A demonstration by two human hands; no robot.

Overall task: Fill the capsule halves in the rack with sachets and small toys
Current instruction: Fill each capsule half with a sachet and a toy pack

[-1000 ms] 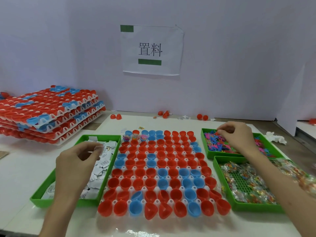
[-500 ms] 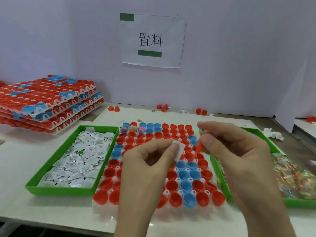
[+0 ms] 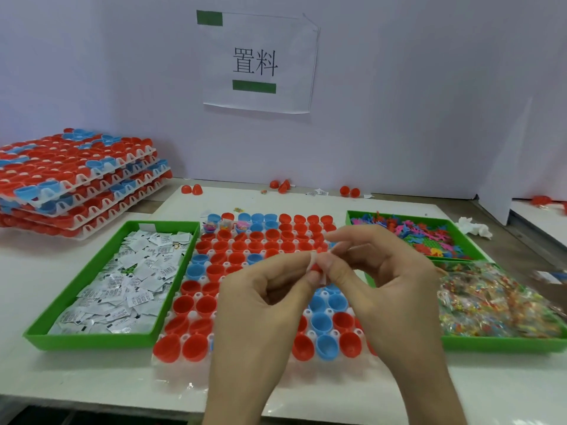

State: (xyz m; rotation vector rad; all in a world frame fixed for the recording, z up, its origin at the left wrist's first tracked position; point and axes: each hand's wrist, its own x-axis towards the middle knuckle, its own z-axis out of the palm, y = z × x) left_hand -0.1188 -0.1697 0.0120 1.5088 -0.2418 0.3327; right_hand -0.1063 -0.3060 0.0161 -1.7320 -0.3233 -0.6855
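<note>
Between the meeting fingertips of the left hand (image 3: 257,305) and right hand (image 3: 389,283) is a small white sachet (image 3: 313,262). The left thumb and forefinger pinch one edge, and the right thumb and forefinger close on the other. A sliver of red shows just above the pinch. It may be a small toy held with the sachet, but I cannot tell. The remaining fingers of both hands are loosely curled and hold nothing.

Directly beneath the fingers lies the rack (image 3: 171,374) of red and blue capsule halves (image 3: 196,348). Nearly all of them look unfilled, and only a few beyond the fingertips, up and to their left, show coloured contents.

The sachet looks featherlight, flat and limp – paper-like, probably a little slick. It should be held by an edge or corner between two fingertips, since squeezing the middle would only crumple it (a light pinch should be enough). Being so light, it could flutter aside or cling to a finger on release, so it likely wants letting go low over a cup.

Left of the fingers sits the sachet tray (image 3: 92,342); the toy tray (image 3: 474,251) is to their right.
</note>
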